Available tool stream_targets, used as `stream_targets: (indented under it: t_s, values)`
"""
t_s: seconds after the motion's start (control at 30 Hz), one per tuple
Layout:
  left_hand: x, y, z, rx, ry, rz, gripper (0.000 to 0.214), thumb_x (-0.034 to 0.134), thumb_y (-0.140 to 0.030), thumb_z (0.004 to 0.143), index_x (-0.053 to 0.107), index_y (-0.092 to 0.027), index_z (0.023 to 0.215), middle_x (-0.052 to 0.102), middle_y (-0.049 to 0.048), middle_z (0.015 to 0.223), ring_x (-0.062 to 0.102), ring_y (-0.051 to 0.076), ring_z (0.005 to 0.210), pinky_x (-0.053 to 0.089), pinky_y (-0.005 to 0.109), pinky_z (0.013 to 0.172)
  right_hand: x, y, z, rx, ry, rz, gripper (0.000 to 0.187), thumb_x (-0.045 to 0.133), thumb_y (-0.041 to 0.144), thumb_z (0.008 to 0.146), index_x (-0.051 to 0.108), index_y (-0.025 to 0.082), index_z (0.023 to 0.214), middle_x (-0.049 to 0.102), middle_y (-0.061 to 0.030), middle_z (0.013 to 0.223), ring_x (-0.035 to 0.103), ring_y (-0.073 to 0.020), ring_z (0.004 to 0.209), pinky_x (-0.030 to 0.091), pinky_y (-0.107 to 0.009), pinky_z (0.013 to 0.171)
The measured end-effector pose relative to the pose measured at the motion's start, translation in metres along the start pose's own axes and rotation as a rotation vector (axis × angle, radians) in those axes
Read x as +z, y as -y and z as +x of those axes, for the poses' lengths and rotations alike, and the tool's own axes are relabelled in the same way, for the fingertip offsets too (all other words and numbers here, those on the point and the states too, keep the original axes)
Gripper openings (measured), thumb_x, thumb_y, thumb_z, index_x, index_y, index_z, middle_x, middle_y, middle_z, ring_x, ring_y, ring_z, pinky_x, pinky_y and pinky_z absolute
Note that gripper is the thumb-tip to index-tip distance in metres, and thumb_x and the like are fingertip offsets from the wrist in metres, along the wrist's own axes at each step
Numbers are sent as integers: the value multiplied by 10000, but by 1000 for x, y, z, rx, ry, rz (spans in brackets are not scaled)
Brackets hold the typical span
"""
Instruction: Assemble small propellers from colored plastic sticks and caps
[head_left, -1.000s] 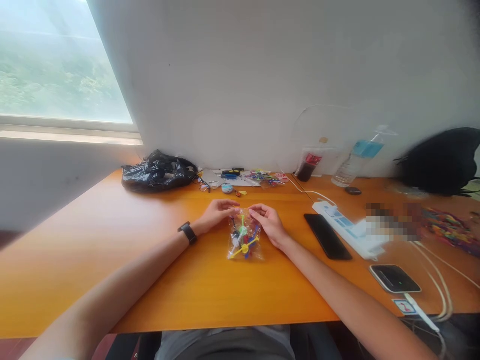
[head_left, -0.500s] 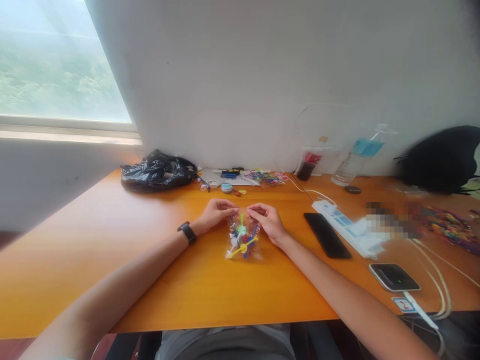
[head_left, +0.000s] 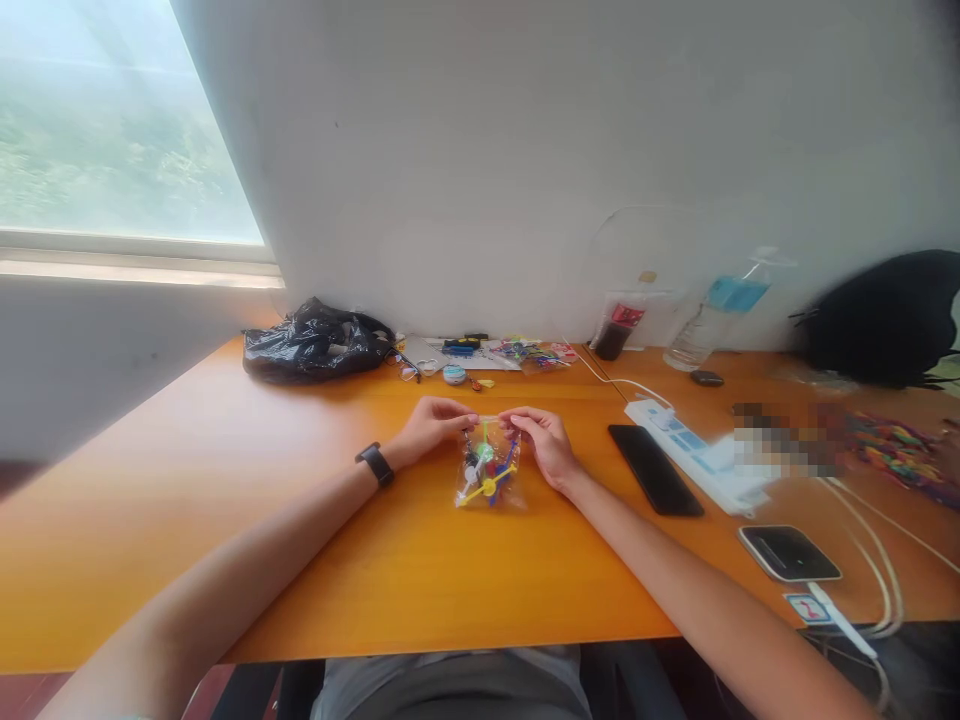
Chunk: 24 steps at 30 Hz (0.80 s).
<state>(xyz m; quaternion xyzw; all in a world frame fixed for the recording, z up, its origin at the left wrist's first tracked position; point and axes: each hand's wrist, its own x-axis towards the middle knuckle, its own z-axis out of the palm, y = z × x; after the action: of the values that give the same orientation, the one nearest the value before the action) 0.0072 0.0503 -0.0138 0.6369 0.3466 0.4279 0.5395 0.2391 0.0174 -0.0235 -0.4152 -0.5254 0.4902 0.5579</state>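
Observation:
Between my hands hangs a clear plastic bag (head_left: 490,478) with small colourful plastic pieces inside: green, white, yellow, blue and dark ones. My left hand (head_left: 435,428) pinches its top left corner between thumb and fingers; a dark watch (head_left: 374,465) is on that wrist. At the top right corner, my right hand (head_left: 543,443) grips the bag in a similar pinch. The bag's top edge is stretched between the two pinches, its lower part close to the tabletop. Whether its bottom touches the wood I cannot tell.
A black plastic bag (head_left: 315,342) lies at the back left of the wooden table (head_left: 337,600). Small items and another bag of colourful pieces (head_left: 532,354) sit by the wall. To the right are a phone (head_left: 655,470), a power strip (head_left: 694,450), a charging pad (head_left: 790,554) and a bottle (head_left: 694,335).
My right hand has shifted slightly right, and its fingers have moved along the bag's top edge toward the corner. The bag looks more spread, and its bottom is slightly higher.

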Motion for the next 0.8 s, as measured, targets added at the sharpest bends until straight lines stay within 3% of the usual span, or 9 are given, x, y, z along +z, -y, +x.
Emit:
stream_targets:
  t_s: [0.13,0.4,0.6,0.8]
  values:
    - [2,6,2,2,-23,-4,484,908,-458,720,802,-131,1061,806,118,1026,739,243,891,583,340,840,3,-2,-2,-50,-16,-74,341,855,422,779,801,233,1058,762,-43,891,673,-192,788,534,-308,744]
    - [6,3,1,80,48,53,405,811,-521,818,742,-141,943,773,83,875,717,206,810,569,308,772,2,-5,0,-51,-45,-119,223,854,390,752,839,231,907,792,-62,918,690,-212,800,546,-329,759]
    - [4,1,0,57,45,-8,331,822,-444,803,744,-139,904,775,85,904,717,204,834,569,321,818,4,-6,0,3,-55,-27,141,778,316,761,857,241,851,802,-61,914,691,-218,854,534,-333,808]
    - [1,-2,-3,2,62,3,323,793,-451,832,805,-128,829,795,111,869,724,225,821,566,335,827,2,-1,-2,10,0,-16,180,687,326,812,835,224,815,780,-54,881,667,-207,814,524,-327,797]
